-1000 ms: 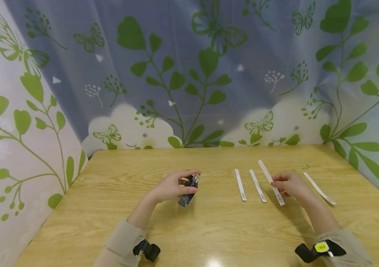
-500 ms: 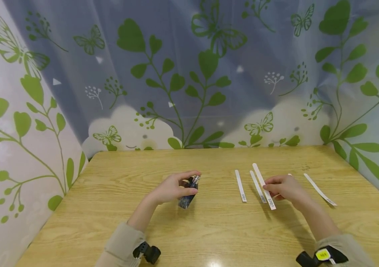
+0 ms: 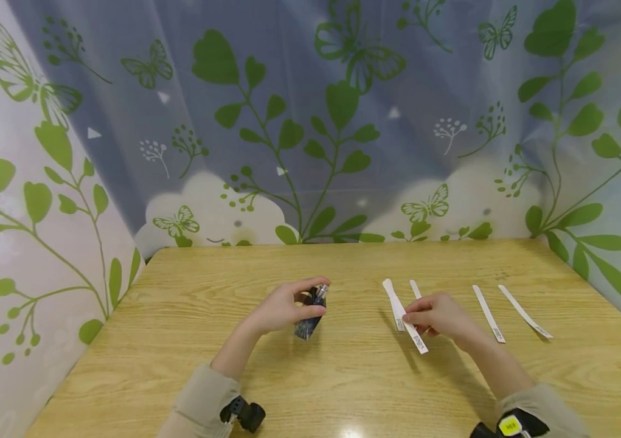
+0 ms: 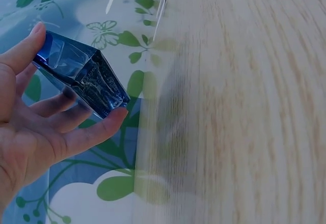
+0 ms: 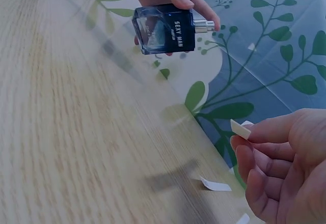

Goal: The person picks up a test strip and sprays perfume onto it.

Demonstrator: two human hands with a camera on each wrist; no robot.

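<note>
My left hand (image 3: 280, 311) grips a dark blue glass perfume bottle (image 3: 309, 322), tilted above the table, with the index fingertip at its silver spray nozzle (image 5: 205, 26). White "SEXY MAN" lettering shows on the bottle in the right wrist view; the left wrist view shows its base. Between thumb and fingers, my right hand (image 3: 444, 317) pinches a white perfume test strip (image 3: 417, 342), printed near its close end. This strip slants over another paper strip (image 3: 399, 325) lying on the table. A further strip (image 3: 415, 288) is partly hidden behind the right hand.
Two more white strips lie right of the right hand, one straight (image 3: 488, 313) and one curved (image 3: 523, 311). The wooden table (image 3: 206, 267) meets a curtain (image 3: 299, 152) printed with leaves and butterflies at its back edge. Similar fabric hangs at both sides.
My right hand has carried its strip leftward, past one lying strip and over the leftmost one. A strip on the right, hidden by that hand before, now shows. The left hand and bottle stay nearly still.
</note>
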